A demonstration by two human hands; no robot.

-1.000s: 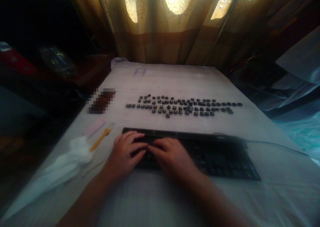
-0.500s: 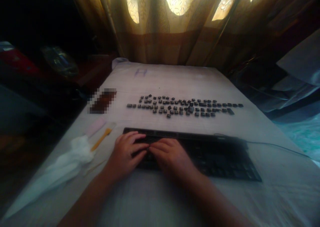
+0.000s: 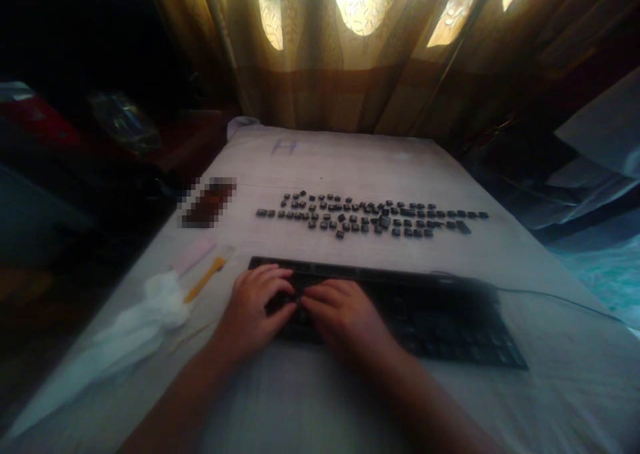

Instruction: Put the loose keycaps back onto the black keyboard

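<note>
A black keyboard (image 3: 430, 314) lies slightly slanted on the pale cloth-covered table. My left hand (image 3: 260, 304) rests over its left part, fingers bent and apart. Beside it, my right hand (image 3: 345, 311) reaches over the keys with its fingers close together, the tips meeting near my left thumb. Whether something small is between the right fingertips is too blurred to tell. Beyond the keyboard, loose black keycaps (image 3: 385, 221) lie in several uneven rows.
On the left are a white cloth (image 3: 145, 321), a yellow-handled brush (image 3: 205, 279), a pink block (image 3: 194, 253), a thin stick (image 3: 193, 336) and a blurred-out dark item (image 3: 207, 204). A cable (image 3: 560, 297) runs right. Curtains (image 3: 320, 74) hang behind.
My left fingers have shifted a little, with the index finger more curled and a wider gap to the thumb. The whole view has moved slightly.
</note>
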